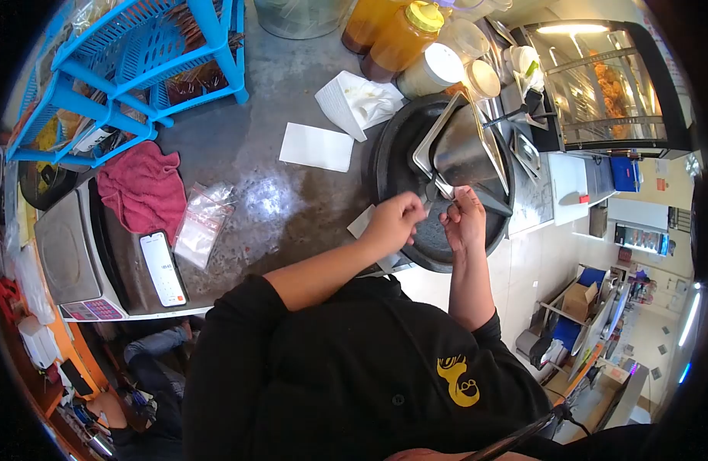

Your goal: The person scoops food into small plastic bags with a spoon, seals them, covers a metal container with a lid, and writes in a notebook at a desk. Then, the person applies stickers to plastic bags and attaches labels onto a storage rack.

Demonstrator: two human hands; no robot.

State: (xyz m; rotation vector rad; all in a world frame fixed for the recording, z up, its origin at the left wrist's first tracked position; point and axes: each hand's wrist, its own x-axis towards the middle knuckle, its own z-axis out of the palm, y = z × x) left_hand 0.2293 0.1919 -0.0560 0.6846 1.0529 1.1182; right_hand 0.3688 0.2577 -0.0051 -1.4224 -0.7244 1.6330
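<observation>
My left hand (398,221) is closed, its fingertips pinched together over the near left part of a round black pan (381,165). Close on its right, my right hand (466,218) is curled closed with thumb and forefinger together. Something small, pale and shiny (444,187) shows at the right fingertips; its kind is too small to make out. What the left fingers hold, if anything, is hidden. Just beyond both hands, a steel container (465,146) stands in the pan, with a dark handle (504,117) lying across its rim.
White paper (317,147), a folded paper tray (360,104), sauce bottles (404,42) and tubs lie beyond. Leftward are plastic bags (203,227), a phone (162,269), a red cloth (141,188), a scale (66,246) and blue racks (150,69). A glass food cabinet (607,84) stands right.
</observation>
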